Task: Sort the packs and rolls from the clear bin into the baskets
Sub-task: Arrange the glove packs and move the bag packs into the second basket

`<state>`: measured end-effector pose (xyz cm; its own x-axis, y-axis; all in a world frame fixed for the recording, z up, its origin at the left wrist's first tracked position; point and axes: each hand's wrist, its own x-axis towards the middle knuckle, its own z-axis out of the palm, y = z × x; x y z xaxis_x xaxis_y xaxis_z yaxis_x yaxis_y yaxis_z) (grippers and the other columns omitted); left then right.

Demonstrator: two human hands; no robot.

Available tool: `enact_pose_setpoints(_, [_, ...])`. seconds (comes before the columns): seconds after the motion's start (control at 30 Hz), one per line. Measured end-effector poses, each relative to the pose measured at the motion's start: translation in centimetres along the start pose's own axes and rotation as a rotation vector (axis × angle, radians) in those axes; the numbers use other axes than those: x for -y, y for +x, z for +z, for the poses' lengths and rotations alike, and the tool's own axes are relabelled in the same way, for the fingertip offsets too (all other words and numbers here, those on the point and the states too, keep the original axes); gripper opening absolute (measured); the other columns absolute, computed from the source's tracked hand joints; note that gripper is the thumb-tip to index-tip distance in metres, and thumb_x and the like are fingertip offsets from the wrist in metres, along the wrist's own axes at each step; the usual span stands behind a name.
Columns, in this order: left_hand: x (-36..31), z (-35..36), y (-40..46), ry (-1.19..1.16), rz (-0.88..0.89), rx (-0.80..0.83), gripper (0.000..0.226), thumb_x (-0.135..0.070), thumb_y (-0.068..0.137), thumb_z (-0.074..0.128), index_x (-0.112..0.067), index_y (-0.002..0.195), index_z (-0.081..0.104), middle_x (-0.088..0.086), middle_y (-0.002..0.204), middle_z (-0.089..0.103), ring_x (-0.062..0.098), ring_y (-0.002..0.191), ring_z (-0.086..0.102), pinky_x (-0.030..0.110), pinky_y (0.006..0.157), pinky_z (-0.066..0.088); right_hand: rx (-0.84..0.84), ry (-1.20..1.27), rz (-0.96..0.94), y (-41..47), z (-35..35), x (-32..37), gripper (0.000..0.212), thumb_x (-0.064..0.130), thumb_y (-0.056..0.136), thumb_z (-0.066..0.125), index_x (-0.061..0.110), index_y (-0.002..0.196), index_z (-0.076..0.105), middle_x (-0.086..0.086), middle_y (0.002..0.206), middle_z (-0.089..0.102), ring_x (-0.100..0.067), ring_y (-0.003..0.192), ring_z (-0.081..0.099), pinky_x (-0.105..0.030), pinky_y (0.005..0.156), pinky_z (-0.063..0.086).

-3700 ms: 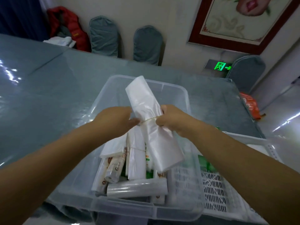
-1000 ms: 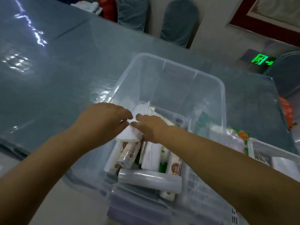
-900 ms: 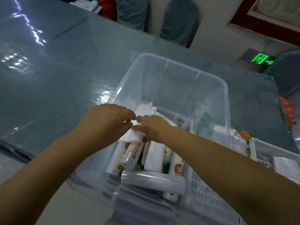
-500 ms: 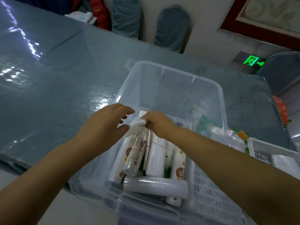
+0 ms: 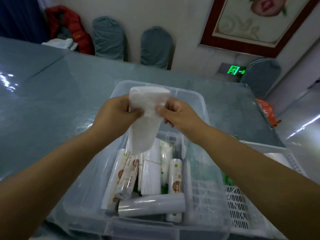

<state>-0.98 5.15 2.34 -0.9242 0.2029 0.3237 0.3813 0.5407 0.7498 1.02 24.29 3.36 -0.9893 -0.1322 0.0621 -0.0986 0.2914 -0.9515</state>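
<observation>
Lifted clear of the clear bin (image 5: 194, 94), a white pack (image 5: 147, 118) is pinched by left hand (image 5: 116, 115) and right hand (image 5: 180, 115); half a second ago it lay inside. Basket (image 5: 242, 201) placement is judged next.

White pack (image 5: 147, 118), brown-and-green printed rolls (image 5: 175, 177), grey roll (image 5: 152, 204), white lattice basket (image 5: 240, 205), blue-grey table (image 5: 60, 104).

Grey-blue table (image 5: 52, 101), covered chairs (image 5: 108, 38) by wall, framed pic (image 5: 259, 23), maybe exit sign (image 5: 233, 70).
</observation>
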Motion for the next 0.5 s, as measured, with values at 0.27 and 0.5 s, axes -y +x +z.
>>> enact_pose_setpoints(0.27, [-3.4,1.4,3.5,-0.667,-0.265,0.082,0.011,-0.011,0.079,0.067,-0.019,0.086,0.066,-0.005,0.077,0.074,0.013,0.071,0.071,0.024,0.054,0.055,-0.064,0.188,0.194,-2.3,-2.2,-1.7,0.002,0.016,0.083,0.068,0.015,0.085,0.067,0.002,0.077,0.071,-0.009,0.067,0.067,-0.021,0.061,0.055])
enact_pose_setpoints(0.5, [0.9,8.1,2.0,-0.243,-0.653,0.271,0.019,-0.022,0.089,0.051,-0.006,0.078,0.053,0.011,0.075,0.056,0.022,0.063,0.056,0.027,0.059,0.046,-0.326,-0.299,0.206,-2.2,-2.6,-4.1,0.003,0.019,0.076,0.063,0.019,0.073,0.062,0.001,0.072,0.065,-0.019,0.067,0.063,-0.028,0.059,0.048])
